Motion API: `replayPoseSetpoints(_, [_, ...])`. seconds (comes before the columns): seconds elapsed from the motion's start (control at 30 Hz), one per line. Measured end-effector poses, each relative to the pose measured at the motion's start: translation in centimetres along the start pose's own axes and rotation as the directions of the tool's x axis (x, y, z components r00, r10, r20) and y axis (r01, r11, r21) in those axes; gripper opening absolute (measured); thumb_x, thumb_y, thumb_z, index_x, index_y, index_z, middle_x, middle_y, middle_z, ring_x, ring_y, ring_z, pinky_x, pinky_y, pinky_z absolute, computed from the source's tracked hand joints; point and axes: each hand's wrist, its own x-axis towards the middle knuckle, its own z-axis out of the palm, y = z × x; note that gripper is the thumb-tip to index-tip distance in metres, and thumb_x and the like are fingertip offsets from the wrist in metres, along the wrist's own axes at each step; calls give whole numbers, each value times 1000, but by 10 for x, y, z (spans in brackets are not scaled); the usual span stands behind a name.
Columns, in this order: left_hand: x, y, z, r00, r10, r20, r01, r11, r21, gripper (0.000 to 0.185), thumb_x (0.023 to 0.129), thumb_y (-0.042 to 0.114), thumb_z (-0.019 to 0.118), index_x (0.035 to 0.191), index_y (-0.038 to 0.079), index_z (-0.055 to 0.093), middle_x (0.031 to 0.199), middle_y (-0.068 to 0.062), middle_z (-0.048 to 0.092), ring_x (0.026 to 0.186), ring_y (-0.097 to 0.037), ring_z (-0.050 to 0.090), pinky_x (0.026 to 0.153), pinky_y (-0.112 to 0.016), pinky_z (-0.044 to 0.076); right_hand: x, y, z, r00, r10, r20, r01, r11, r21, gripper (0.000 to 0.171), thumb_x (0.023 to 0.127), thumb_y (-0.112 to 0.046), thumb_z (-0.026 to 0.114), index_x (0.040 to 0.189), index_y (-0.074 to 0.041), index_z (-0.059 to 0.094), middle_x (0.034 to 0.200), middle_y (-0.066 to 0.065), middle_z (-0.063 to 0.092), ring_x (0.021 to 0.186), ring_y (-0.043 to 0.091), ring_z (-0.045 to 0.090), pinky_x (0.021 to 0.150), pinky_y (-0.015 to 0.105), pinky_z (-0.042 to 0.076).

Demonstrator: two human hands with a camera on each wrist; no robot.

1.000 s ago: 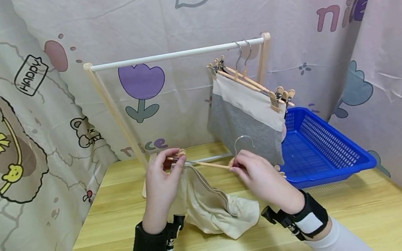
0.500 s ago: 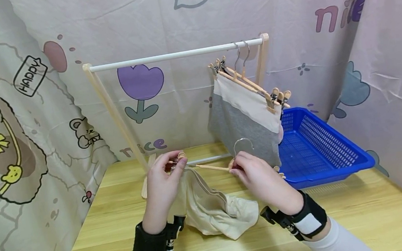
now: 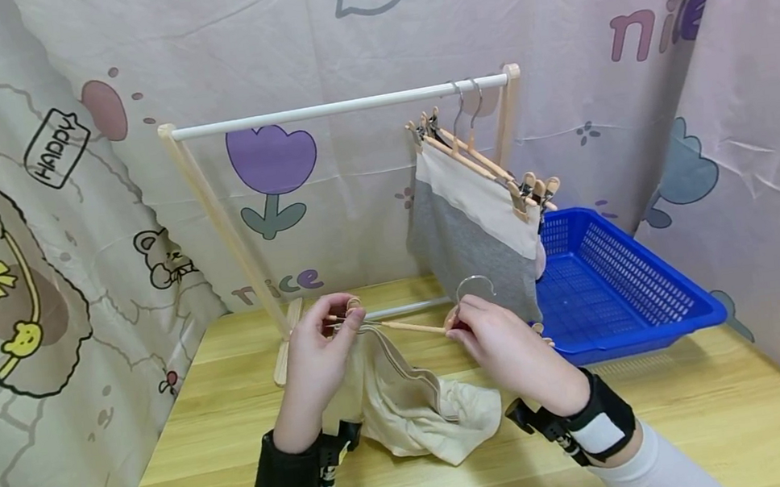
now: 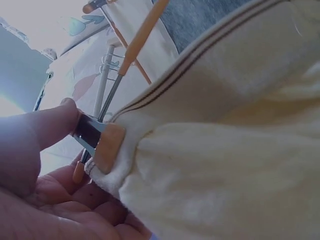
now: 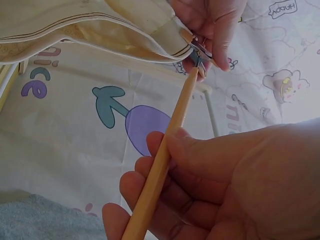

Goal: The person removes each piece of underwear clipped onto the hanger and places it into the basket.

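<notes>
A wooden clip hanger (image 3: 407, 326) with a metal hook (image 3: 474, 286) is held above the table between both hands. My left hand (image 3: 323, 349) pinches its left clip (image 4: 102, 145) together with the waistband of a cream garment (image 3: 417, 407), which hangs down onto the table. In the left wrist view the clip bites the garment's (image 4: 220, 150) striped edge. My right hand (image 3: 500, 344) grips the hanger bar (image 5: 162, 165) near the hook.
A small wooden rack with a white rail (image 3: 337, 107) stands at the back of the table. A grey and beige garment (image 3: 468, 226) hangs on clip hangers at the rail's right end. A blue plastic basket (image 3: 630, 295) sits at right. Printed curtains surround the table (image 3: 677, 436).
Hardly anything has shifted; both hands keep their hold on the hanger and cream garment, dropping slightly lower and nearer the table.
</notes>
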Motion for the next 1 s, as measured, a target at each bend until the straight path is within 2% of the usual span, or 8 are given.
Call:
replayPoseSetpoints(0.13, [0, -1, 1, 999, -12, 35, 13, 1000, -11, 21, 100, 16, 68, 117, 2, 68, 108, -13, 69, 96, -22, 60, 81, -27, 48, 0, 1, -1, 1000, -9, 13, 9, 1000, -5, 6, 94, -5, 73, 94, -8, 68, 88, -3, 60, 78, 9, 60, 74, 29, 55])
replayPoseSetpoints(0.3, [-1, 0, 3, 998, 19, 54, -21, 999, 27, 21, 103, 16, 65, 117, 0, 66, 110, -15, 66, 97, -24, 60, 81, -32, 48, -1, 2, -3, 1000, -3, 21, 3, 1000, -1, 6, 95, -4, 73, 94, -9, 69, 89, -3, 61, 81, 10, 62, 76, 30, 56])
replayPoseSetpoints(0.47, [-1, 0, 6, 998, 47, 40, -49, 998, 49, 20, 103, 14, 64, 118, 1, 65, 110, -14, 66, 99, -26, 61, 84, -37, 48, -1, 2, -4, 1000, 8, 16, -8, 1000, 2, 6, 94, -4, 73, 93, -8, 70, 90, -2, 63, 83, 12, 65, 77, 31, 57])
replayPoseSetpoints(0.6, [0, -1, 7, 997, 62, 33, -63, 997, 32, 20, 102, 13, 65, 119, 1, 66, 109, -14, 67, 98, -25, 61, 85, -36, 49, -1, 3, -5, 1000, 3, 17, -3, 1000, 3, 5, 94, -3, 73, 93, -8, 71, 90, -2, 64, 84, 13, 67, 79, 31, 58])
replayPoseSetpoints(0.83, [-2, -3, 11, 991, 133, 15, -133, 989, 62, 19, 102, 11, 64, 117, 1, 69, 110, -14, 70, 99, -26, 63, 88, -36, 50, -1, 3, -6, 1000, 9, 25, -9, 1000, -1, 5, 94, -4, 73, 92, -8, 71, 90, -1, 65, 84, 13, 68, 78, 31, 58])
replayPoseSetpoints(1.0, [-2, -2, 11, 991, 133, -5, -132, 989, 62, 17, 100, 12, 68, 115, 3, 70, 110, -12, 70, 104, -26, 62, 90, -39, 48, -1, 3, -8, 1000, 17, 26, -17, 1000, -5, 5, 94, -4, 73, 92, -8, 72, 91, -2, 65, 84, 13, 68, 77, 31, 58])
